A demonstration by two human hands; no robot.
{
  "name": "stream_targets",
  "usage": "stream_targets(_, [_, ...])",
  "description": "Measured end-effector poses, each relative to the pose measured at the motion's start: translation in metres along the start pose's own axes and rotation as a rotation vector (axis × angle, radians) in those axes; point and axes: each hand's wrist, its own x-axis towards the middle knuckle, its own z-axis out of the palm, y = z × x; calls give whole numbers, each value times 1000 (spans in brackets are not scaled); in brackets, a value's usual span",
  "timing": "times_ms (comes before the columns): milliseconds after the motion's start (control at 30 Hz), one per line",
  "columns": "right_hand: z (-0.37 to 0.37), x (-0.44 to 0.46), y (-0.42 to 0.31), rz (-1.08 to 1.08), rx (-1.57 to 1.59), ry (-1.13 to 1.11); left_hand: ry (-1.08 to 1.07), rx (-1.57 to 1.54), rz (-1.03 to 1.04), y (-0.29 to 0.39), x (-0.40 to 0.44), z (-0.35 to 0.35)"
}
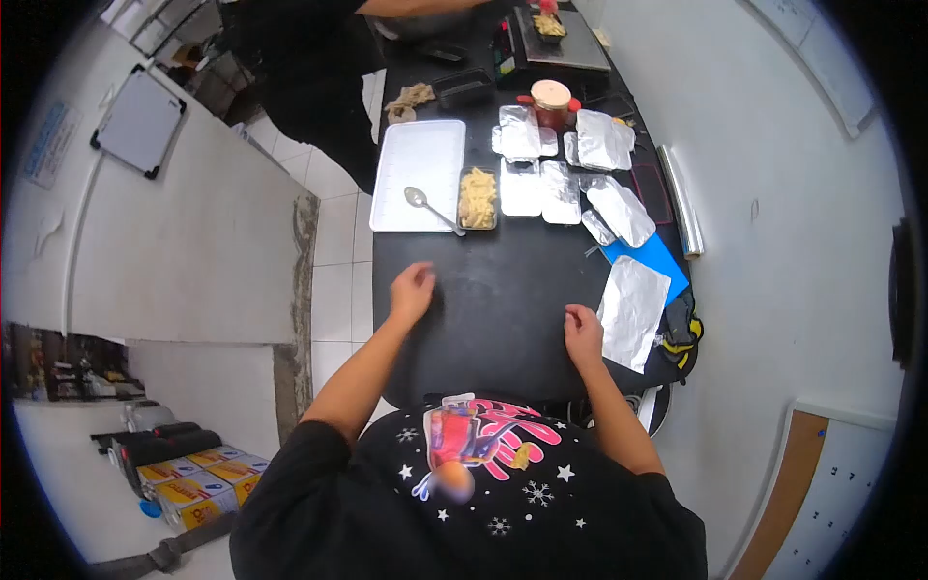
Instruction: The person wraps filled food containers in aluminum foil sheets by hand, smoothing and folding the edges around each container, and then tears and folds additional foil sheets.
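Note:
My left hand (414, 292) is over the near left part of the black table, holding nothing, its fingers loosely bent and a little apart. Just above it lie a spoon (417, 198) on a white tray (391, 208) and a black container of yellowish food (478, 198), uncovered. My right hand (582, 335) is closed with curled fingers and no visible object in it, beside a loose foil sheet (633, 314). Past that sheet sit several foil-covered containers (559, 193), some stacked.
A blue flat sheet (657, 266) and a foil roll (682, 208) lie along the wall side. Farther back are a lidded jar (551, 101), an empty black tray (464, 87), a crumpled cloth (411, 100) and a scale (580, 53). Another person (304, 77) stands at the far left.

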Motion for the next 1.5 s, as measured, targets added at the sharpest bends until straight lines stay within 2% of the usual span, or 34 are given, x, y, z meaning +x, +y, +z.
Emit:
stream_targets(100, [28, 27, -13, -129, -9, -60, -24, -279, -176, 13, 52, 37])
stream_targets(233, [79, 83, -26, 109, 260, -276, -68, -376, -259, 44, 70, 43])
stream_targets(300, [95, 108, -45, 240, 294, -251, -65, -387, -269, 45, 67, 43])
stream_targets(433, [124, 148, -57, 362, 237, -290, -163, -500, -372, 36, 30, 29])
stream_targets(533, [143, 166, -59, 446, 209, -405, -222, -540, -492, 19, -5, 18])
stream_targets(733, [165, 182, -53, 384, 132, -440, -240, -650, -586, 3, -39, 17])
stream_targets(1000, [134, 123, -72, 592, 323, -436, -263, -771, -530, 18, -38, 41])
stream_targets(1233, [121, 17, -73, 666, 452, -532, -248, -982, -678, 17, -59, 39])
stream_targets(1333, [106, 5, -85, 616, 303, -861, -266, -1011, -714, 2, -71, 21])
stream_targets(1433, [90, 28, -101, 201, 178, -829, -291, -1004, -717, -6, -78, 7])
stream_targets(1500, [88, 65, -126, -271, -88, -478, -295, -963, -698, -8, -80, 4])
